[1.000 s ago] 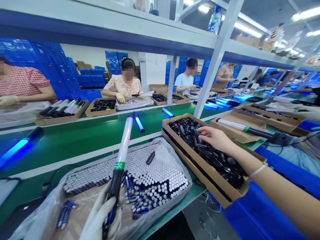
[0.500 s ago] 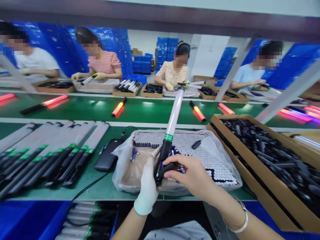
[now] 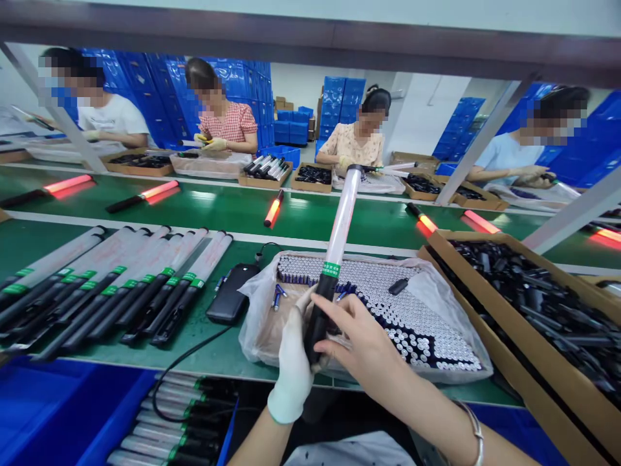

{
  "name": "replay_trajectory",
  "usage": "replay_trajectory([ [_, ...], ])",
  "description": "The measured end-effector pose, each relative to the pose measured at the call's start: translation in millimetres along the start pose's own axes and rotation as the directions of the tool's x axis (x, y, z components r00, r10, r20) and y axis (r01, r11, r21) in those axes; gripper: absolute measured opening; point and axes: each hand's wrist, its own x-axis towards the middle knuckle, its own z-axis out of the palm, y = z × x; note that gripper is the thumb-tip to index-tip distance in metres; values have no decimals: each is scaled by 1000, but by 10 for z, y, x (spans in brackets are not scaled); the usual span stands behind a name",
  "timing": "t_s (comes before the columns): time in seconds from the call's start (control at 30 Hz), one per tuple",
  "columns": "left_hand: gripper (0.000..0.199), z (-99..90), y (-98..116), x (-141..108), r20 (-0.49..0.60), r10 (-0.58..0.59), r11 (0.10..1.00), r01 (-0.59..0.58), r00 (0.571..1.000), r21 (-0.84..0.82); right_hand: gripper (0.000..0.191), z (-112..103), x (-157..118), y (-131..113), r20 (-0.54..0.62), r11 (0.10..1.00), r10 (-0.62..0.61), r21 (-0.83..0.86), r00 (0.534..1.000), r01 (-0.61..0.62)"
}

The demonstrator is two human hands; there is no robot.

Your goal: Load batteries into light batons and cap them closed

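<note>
My left hand (image 3: 295,359), in a white glove, is wrapped round the black handle of a baton (image 3: 341,223) with a clear tube and a green band. The tube points up and away. My bare right hand (image 3: 356,333) has its index finger and thumb on the handle's right side, gripping it; its other fingers are partly hidden. The handle looks smooth and closed on the side facing me. Behind and below the baton lies a plastic-lined tray (image 3: 257,323) of upright batteries (image 3: 339,266), with a small black piece (image 3: 398,285) on top.
Many batons (image 3: 145,278) lie at the left beside a black power bank (image 3: 233,294) with a cable. At the right stand cardboard boxes (image 3: 524,336) of black parts. Lit batons (image 3: 274,208) rest on the green conveyor (image 3: 218,210). Several people sit beyond it.
The open battery compartment seen in the handle is now covered by a black part that my right hand was holding. The view has shifted, so the surroundings appear further right.
</note>
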Motion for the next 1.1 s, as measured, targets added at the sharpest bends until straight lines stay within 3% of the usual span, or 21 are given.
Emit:
replay_trajectory([
  [0.07, 72, 14, 31, -31, 45, -37, 999, 38, 998, -15, 76, 45, -37, 29, -61, 1000, 14, -27, 998, -15],
  [0.13, 69, 31, 67, -55, 46, -44, 999, 45, 998, -19, 74, 80, -64, 48, -86, 1000, 3, -11, 996, -4],
  [0.3, 72, 107, 136, -87, -15, -73, 997, 73, 997, -6, 47, 107, -78, 45, -174, 998, -30, 46, 984, 38],
  [0.4, 68, 141, 125, -68, -27, -3, 1000, 3, 1000, 2, 32, 104, -78, 28, -223, 991, 14, 129, 975, 16],
  [0.47, 62, 129, 79, -31, -6, 94, 994, -94, 996, 50, 31, 105, -68, 28, -198, 965, 110, 254, 974, -57],
  [0.53, 56, 91, 11, 17, 45, 258, 953, -262, 965, 149, 29, 115, -41, 48, -160, 898, 234, 414, 959, -151],
  [0.63, 48, 26, -85, 82, 161, 454, 823, -482, 876, 301, 28, 148, 34, 111, -151, 743, 383, 637, 911, -206],
  [0.83, 42, 39, -124, 171, 293, 556, 624, -623, 778, 472, 32, 156, 207, 196, -105, 504, 519, 839, 849, -205],
  [0.9, 43, 97, -113, 201, 298, 548, 597, -615, 782, 515, 30, 120, 245, 180, -71, 424, 568, 879, 820, -218],
  [1.1, 52, 307, -125, 232, 164, 424, 588, -408, 891, 699, 26, 8, 316, 126, 33, 167, 709, 963, 705, -213],
])
